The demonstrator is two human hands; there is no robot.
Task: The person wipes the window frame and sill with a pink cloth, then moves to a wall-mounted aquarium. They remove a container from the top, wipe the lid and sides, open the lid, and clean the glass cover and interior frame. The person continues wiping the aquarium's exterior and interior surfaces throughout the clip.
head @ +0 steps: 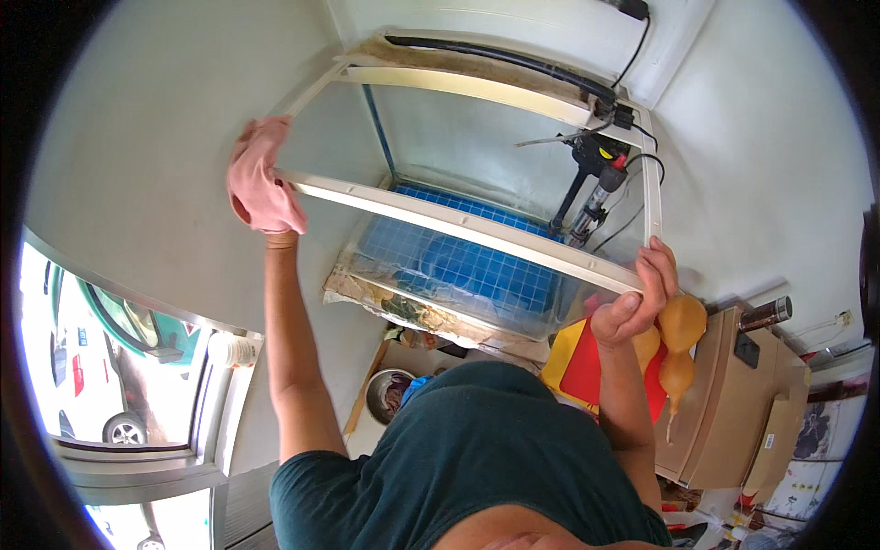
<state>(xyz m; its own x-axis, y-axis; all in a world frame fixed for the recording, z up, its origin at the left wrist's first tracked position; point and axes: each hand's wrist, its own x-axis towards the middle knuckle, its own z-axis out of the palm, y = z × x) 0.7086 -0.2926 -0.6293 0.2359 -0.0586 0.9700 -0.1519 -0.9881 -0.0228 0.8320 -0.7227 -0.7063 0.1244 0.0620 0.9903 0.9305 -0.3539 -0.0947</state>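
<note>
In front of me stands a glass aquarium (440,130) with a cream plastic rim (462,221) and a blue grid-patterned bottom (474,268). A pink cloth (265,179) covers my left hand (265,189) at the front left corner of the rim. The fingers are hidden under the cloth; only the wrist shows. With thumb and fingers, my right hand (639,292) grips the front right corner of the rim. Inside the tank at the right are a black filter pump (590,152) and a clear tube-shaped device (590,210).
A black pipe (495,51) and cables run along the back rim. Yellow gourds (680,323) hang by my right arm, beside cardboard boxes (729,399). Below the tank stands a metal bowl (386,395). At left, a window (124,364) has a white plastic container (232,350) beside it.
</note>
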